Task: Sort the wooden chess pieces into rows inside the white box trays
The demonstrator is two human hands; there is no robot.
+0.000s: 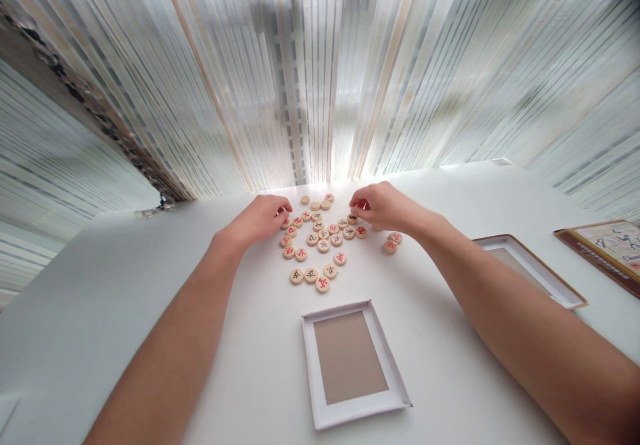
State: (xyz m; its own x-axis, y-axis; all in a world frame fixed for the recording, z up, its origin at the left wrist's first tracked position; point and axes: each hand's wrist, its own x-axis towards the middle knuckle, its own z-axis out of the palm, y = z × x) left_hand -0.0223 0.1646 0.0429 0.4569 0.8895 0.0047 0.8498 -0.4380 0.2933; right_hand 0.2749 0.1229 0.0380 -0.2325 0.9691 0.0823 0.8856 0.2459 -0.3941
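Observation:
Many round wooden Chinese chess pieces with red or black characters lie in the middle of the table. My left hand is at their left edge, fingers bent and thumb apart from the index finger. Its fingertips are close to a red-marked chess piece; whether they touch it I cannot tell. At the right edge my right hand has curled fingers with a gap to the thumb. The thumb tip is at or just above a black-marked chess piece. No piece shows within either hand.
A shallow white box tray with a brown bottom stands near me. Partly behind my right forearm lies another shallow box part. A printed box lid is at the far right. Striped curtains hang behind the white table.

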